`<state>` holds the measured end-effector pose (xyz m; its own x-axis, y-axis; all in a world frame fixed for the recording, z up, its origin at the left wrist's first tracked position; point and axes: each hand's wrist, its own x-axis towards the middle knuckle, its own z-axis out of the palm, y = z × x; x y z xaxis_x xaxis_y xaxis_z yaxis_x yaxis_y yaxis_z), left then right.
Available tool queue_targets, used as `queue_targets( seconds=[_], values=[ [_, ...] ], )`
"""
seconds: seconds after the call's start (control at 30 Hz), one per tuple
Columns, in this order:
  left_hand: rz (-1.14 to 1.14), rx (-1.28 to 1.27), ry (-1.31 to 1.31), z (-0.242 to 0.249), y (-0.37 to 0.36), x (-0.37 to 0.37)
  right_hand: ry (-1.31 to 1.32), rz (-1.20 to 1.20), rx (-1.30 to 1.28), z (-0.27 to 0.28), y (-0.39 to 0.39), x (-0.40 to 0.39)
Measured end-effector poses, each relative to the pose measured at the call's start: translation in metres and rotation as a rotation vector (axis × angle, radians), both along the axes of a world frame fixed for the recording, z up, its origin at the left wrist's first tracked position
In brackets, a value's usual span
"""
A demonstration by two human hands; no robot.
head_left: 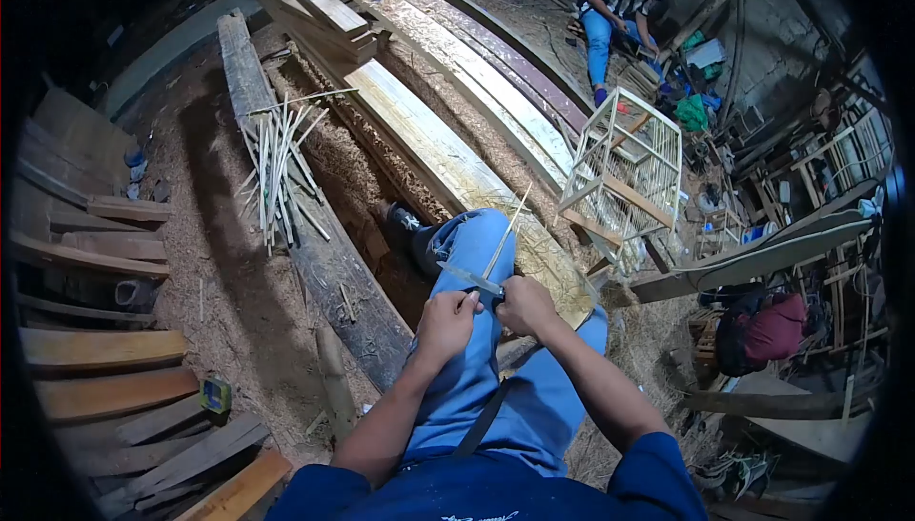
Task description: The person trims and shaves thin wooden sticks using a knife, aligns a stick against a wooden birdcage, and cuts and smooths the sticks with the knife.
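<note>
My right hand [524, 306] is closed round the handle of a knife [469, 278], its blade pointing left above my knee. Just left of it, my left hand [446, 324] is closed with thumb and fingers pinched near the blade. A thin wooden stick [508, 228] rises from between the hands, crossing the blade; its lower end is hidden. Both hands are over my jeans. On the dark plank [353, 316] to the left lies a bundle of pale sticks [276, 173].
A slatted wooden cage [624, 178] stands right of the long light boards [429, 130]. Another person [615, 11] sits at the back right. Wooden planks [110, 347] line the left side, near a yellow tape measure [215, 395]. Shavings cover the floor.
</note>
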<state>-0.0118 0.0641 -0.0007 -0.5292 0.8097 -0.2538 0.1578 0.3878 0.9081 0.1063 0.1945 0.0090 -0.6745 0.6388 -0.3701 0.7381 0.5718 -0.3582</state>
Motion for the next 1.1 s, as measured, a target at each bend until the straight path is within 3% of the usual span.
queue_targets(
  seconds=[0.17, 0.63, 0.97, 1.1],
  values=[
    [0.058, 0.08, 0.028, -0.019, -0.003, 0.001, 0.015, -0.032, 0.008, -0.012, -0.003, -0.007],
    [0.194, 0.024, -0.375, -0.009, -0.039, -0.009, 0.027, -0.013, 0.153, -0.019, -0.036, -0.029],
    [0.198, 0.069, -0.274, -0.008, -0.081, 0.012, 0.065, -0.124, 0.122, -0.023, -0.027, -0.022],
    [0.157, 0.024, -0.25, 0.016, -0.065, 0.011, 0.099, -0.188, 0.115, -0.019, -0.023, -0.021]
  ],
)
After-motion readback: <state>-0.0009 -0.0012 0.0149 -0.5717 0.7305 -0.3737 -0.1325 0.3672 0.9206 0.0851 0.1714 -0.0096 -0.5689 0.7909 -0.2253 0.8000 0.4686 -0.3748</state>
